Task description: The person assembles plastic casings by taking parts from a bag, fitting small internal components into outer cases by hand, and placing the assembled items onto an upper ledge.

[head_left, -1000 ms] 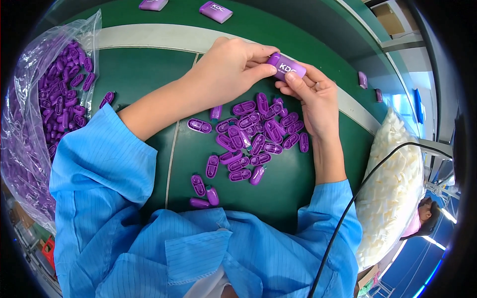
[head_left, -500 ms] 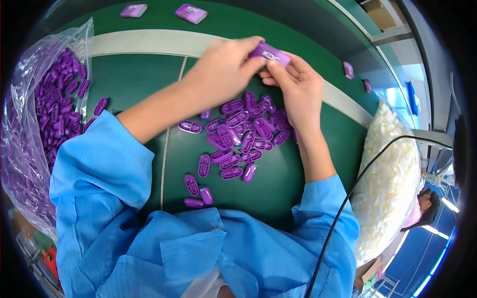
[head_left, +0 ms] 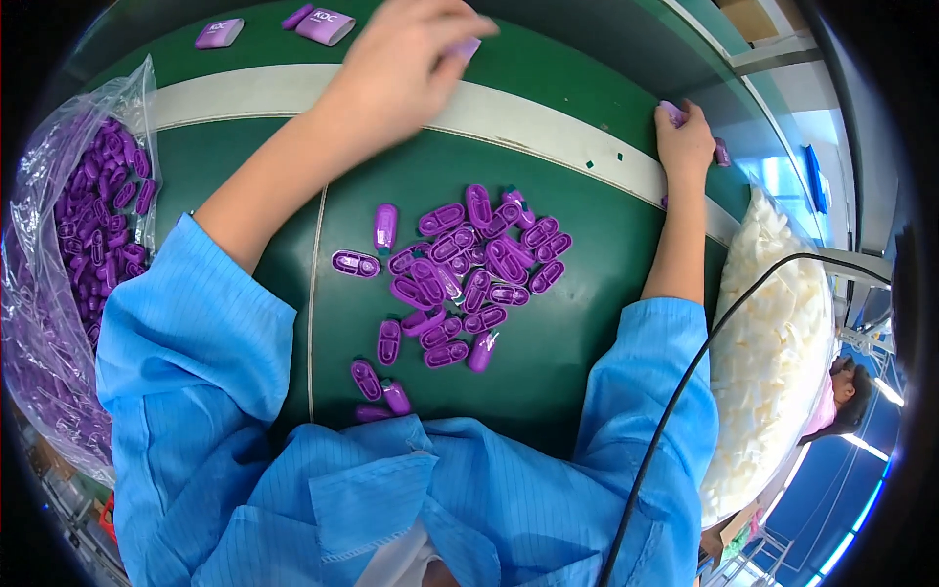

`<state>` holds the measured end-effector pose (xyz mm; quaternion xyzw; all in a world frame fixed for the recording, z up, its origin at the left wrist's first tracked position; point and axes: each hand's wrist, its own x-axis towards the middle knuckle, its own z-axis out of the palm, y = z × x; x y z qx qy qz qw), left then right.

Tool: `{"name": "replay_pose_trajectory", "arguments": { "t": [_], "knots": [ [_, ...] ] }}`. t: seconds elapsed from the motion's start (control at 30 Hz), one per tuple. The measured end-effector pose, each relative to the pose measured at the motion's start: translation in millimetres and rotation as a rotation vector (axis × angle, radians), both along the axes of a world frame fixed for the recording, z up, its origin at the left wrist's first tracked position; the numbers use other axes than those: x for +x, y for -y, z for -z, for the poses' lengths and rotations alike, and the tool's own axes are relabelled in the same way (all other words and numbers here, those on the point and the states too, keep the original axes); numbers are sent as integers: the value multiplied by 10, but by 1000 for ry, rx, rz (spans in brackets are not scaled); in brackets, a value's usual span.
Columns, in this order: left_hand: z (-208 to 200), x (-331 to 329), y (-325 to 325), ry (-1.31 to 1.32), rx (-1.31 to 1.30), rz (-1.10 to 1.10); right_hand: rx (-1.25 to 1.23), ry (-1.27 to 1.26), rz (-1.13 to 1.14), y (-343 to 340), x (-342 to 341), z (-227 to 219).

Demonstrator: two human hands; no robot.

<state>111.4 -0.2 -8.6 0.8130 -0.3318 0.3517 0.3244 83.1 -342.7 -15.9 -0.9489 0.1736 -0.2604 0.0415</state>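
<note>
Purple plastic piece (head_left: 464, 47) sits pinched in the fingertips of the left hand (head_left: 401, 68), stretched toward the far edge of the green table (head_left: 577, 323). Right hand (head_left: 685, 142) is curled around another purple piece (head_left: 672, 112) at the right edge. Loose purple shells (head_left: 460, 279) lie mid-table.

A green bench (head_left: 548, 391) is crossed by a pale stripe (head_left: 548, 122). At its left edge a clear bag of purple parts (head_left: 68, 293) is seen, at its right a bag of white parts (head_left: 782, 352). Blue floor (head_left: 831, 528) is lit brightly beyond.
</note>
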Motion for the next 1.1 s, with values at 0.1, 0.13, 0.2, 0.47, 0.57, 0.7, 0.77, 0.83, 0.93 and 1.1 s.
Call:
{"name": "replay_pose_trajectory", "arguments": {
  "t": [0.1, 0.13, 0.2, 0.47, 0.57, 0.7, 0.77, 0.83, 0.93, 1.1],
  "knots": [
    [-165, -413, 30, -139, 151, 501, 282, 114, -107, -311, -217, -15],
    [-197, -564, 15, -294, 192, 408, 386, 108, -119, -461, -269, -20],
    [-268, -786, -45, -444, 229, 310, 670, 145, -180, -838, -399, -74],
    [-171, -931, -28, -479, 218, 361, 1332, -91, -543, -1635, -774, -392],
    [-229, -791, -50, -702, 89, 378, 1559, -193, -555, -1544, -747, -317],
    [-157, -492, -104, -1086, -334, 402, 1676, -214, -584, -1642, -768, -319],
    [-119, -468, -108, -1158, -340, 451, 1666, -226, -589, -1665, -769, -294],
    [-81, -516, -67, -1164, -441, 560, 1563, -155, -634, -1664, -767, -248],
    [-96, -545, -63, -1089, -386, 588, 1581, -143, -635, -1683, -773, -252],
    [-130, -524, -100, -1149, -420, 622, 1551, -151, -667, -1708, -785, -304]
  ]
}}
